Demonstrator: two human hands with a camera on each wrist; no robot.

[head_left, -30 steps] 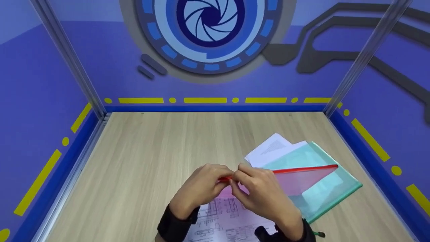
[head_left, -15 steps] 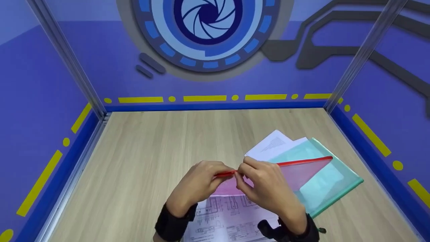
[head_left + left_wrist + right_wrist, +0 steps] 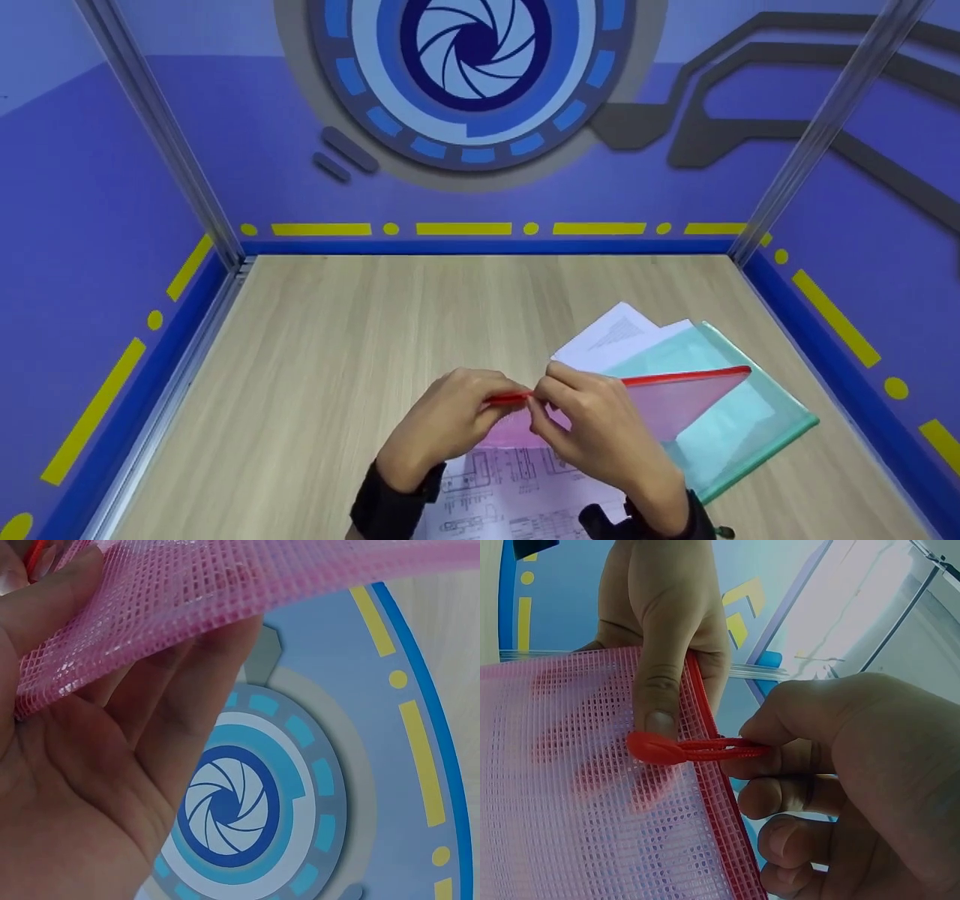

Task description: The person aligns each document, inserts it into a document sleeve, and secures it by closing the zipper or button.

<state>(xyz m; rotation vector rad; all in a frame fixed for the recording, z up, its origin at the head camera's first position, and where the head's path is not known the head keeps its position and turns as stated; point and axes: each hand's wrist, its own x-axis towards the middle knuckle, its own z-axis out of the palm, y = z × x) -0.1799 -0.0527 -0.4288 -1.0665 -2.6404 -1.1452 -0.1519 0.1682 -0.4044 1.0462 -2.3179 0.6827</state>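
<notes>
A pink mesh zipper pouch (image 3: 667, 411) with a red zipper (image 3: 694, 375) is held up between both hands. At the zipper's left end my left hand (image 3: 444, 416) grips the pouch, thumb on the near face and fingers behind the mesh (image 3: 172, 607). My right hand (image 3: 600, 427) pinches the red cord pull (image 3: 712, 750) between thumb and index finger, close to the left thumb. In the right wrist view the cord is drawn taut across the zipper edge. Below the pouch's edge shows a printed sheet (image 3: 480, 495) with line drawings.
A green-edged translucent pouch (image 3: 739, 427) lies on the wooden table (image 3: 322, 360) to the right, behind the pink one. White papers (image 3: 607, 334) stick out at its far left side. Blue panels (image 3: 172, 187) wall the table on the left, back and right.
My right hand has shifted slightly right along the zipper, so a little more red edge shows beside the left fingertips. The left hand keeps its grip. The head view bobs a little.
</notes>
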